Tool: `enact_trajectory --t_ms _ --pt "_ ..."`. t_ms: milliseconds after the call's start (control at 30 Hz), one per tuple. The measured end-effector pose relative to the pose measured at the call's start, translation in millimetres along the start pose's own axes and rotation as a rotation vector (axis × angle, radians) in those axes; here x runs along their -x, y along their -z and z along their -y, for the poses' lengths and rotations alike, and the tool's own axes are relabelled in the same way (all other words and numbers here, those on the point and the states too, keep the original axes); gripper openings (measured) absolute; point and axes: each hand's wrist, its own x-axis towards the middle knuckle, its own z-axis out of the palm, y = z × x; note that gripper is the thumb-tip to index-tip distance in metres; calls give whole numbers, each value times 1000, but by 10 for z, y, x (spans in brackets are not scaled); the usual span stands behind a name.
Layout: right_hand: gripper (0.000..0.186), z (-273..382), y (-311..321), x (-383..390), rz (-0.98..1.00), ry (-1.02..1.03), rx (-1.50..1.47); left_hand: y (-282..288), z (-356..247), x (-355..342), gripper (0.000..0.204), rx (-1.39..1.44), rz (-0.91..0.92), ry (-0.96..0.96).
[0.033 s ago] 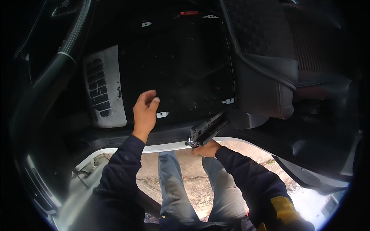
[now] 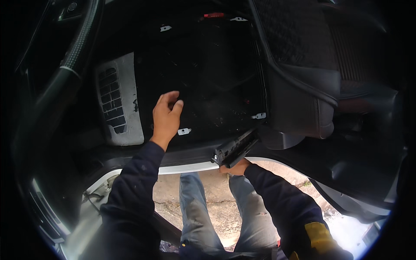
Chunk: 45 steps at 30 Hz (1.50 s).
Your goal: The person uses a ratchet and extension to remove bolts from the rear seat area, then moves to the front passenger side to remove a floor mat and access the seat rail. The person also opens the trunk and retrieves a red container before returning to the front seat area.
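Observation:
My left hand (image 2: 166, 120) hovers over the black vehicle floor panel (image 2: 212, 65), its fingers bent but apart from the thumb and nothing visible between them. A white metal tab with a hole (image 2: 184, 131) lies just nearer than its wrist. By the door sill, my right hand (image 2: 236, 167) is wrapped round a long black part (image 2: 236, 149). This part has slots along its side and a shiny metal bit at its left end. It is held aslant, its far end close to the seat base, and it hides most of my right fingers.
Left of the floor panel is a worn grey pad (image 2: 134, 104) with dark grid cells. The steering wheel (image 2: 71, 65) is at far left and a dark seat (image 2: 299, 86) at right. A red item (image 2: 214, 15) lies at the back. The white-edged sill (image 2: 186, 168) crosses in front of my legs.
My left hand has moved slightly farther over the floor panel. The black part in my right hand has turned a little, and its metal end shows less.

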Motion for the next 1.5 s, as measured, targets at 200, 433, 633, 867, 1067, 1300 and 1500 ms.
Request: enact_trajectory --t_ms 200,433,633,867,1067,1300,1500 --pt "42 -528 -250 -311 122 106 282 -758 -266 -2095 42 -594 132 -637" --pt "38 -309 -255 -160 42 20 -13 -1579 -291 -3519 38 -702 352 -503" --pt "34 -202 -245 -211 38 -18 -111 -2153 235 -4127 41 -662 14 -670" --pt "30 -122 -194 -236 72 -44 -146 -2230 333 -4004 34 -658 35 -476" --pt "27 -114 -177 -258 79 -46 -159 -2223 153 -3919 31 -720 50 -469" --pt "23 -112 -133 -274 70 -50 -169 -2218 87 -3952 28 -771 74 -465" --pt "20 -112 -142 -264 57 -56 -153 -2102 36 -3855 25 -841 89 -465"
